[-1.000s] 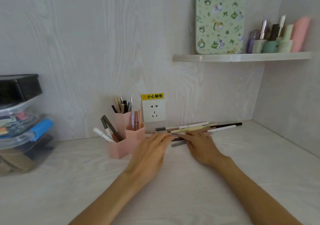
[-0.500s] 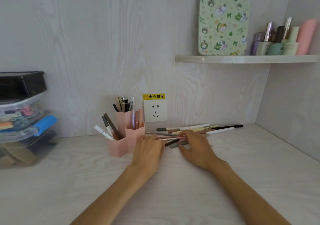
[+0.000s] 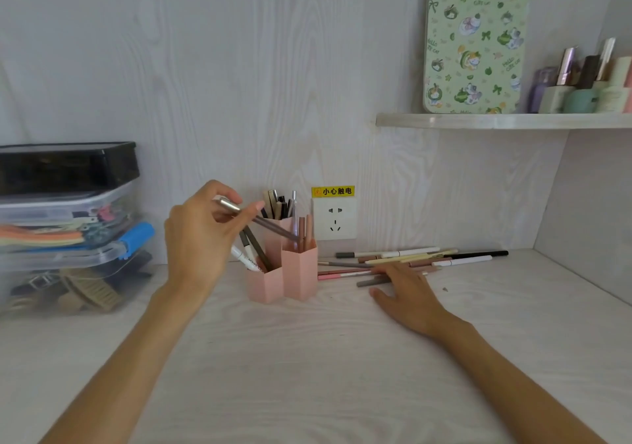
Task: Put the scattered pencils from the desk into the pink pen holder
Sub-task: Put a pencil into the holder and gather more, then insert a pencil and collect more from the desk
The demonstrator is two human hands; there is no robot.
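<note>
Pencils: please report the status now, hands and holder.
Left hand grips one pencil, tip over holder. Right hand flat on desk pencils, no grip. Nothing blocks the holder.

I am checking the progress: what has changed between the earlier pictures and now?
The left hand left the pile, pinched a grey pencil and lifted it leftward; its tip now points into the pink pen holder. The right hand stayed on the scattered pencils. The holder stayed put.
</note>
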